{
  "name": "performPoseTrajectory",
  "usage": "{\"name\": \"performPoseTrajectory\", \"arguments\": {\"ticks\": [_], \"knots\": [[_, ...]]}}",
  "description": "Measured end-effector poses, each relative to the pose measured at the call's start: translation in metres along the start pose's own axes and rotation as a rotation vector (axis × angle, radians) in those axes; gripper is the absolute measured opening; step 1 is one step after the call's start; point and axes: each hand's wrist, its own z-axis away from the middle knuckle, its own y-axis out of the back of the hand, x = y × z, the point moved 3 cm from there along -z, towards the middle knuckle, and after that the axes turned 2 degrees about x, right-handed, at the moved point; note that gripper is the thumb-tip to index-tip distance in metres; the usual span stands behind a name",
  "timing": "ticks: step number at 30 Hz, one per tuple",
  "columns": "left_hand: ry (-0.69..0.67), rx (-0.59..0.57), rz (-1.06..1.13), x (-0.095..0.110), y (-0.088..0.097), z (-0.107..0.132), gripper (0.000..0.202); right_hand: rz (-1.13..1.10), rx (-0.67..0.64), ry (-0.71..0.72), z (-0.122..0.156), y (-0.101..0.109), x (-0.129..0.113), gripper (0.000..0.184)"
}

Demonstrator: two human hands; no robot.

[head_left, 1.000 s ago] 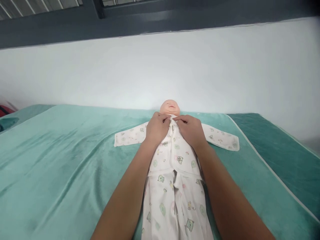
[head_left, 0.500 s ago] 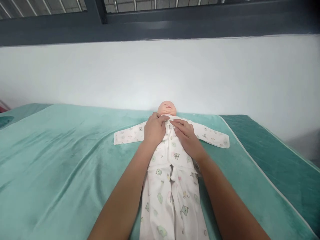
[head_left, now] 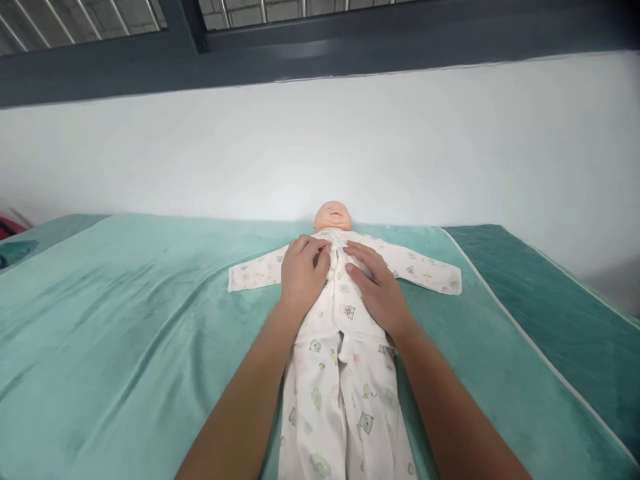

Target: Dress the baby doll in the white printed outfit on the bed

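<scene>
A baby doll [head_left: 333,216] lies on its back on a teal blanket [head_left: 125,333], head toward the wall. It wears a white printed sleepsuit [head_left: 340,373] with both sleeves spread sideways. My left hand [head_left: 301,273] rests on the left side of the doll's chest, fingers bent and lying on the cloth. My right hand [head_left: 377,288] lies flat on the right side of the chest, fingers stretched out. Between the two hands runs the suit's front closure.
A white wall [head_left: 320,147] rises right behind the doll's head, with a dark window frame [head_left: 320,47] above. A darker green mat [head_left: 575,313] borders the blanket on the right. Something red [head_left: 6,227] shows at the far left edge.
Both hands have slid from the doll's collar down to its chest. The pinching grip at the neckline has given way to flatter hands pressed on the cloth.
</scene>
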Motion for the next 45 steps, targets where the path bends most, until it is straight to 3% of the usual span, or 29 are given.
{"name": "performPoseTrajectory", "arguments": {"ticks": [13, 20, 24, 28, 33, 45], "knots": [[0.343, -0.224, 0.399, -0.011, 0.003, -0.008, 0.012, -0.031, 0.027, -0.067, -0.001, 0.001, -0.004, 0.027], [0.312, -0.223, 0.348, -0.006, 0.003, -0.009, 0.010, -0.062, 0.055, -0.091, 0.000, 0.001, -0.004, 0.027], [0.310, -0.218, 0.332, -0.004, 0.002, -0.009, 0.008, -0.016, 0.013, -0.013, 0.000, 0.002, -0.006, 0.029], [0.310, -0.216, 0.323, -0.004, 0.002, -0.009, 0.004, 0.161, -0.040, 0.131, 0.003, 0.001, -0.015, 0.029], [0.305, -0.197, 0.336, -0.005, 0.001, -0.009, 0.006, 0.473, 0.020, 0.277, 0.008, -0.002, -0.030, 0.028], [0.283, -0.171, 0.384, -0.008, -0.003, -0.008, 0.016, 0.735, 0.022, 0.167, 0.019, -0.023, -0.052, 0.027]]}}
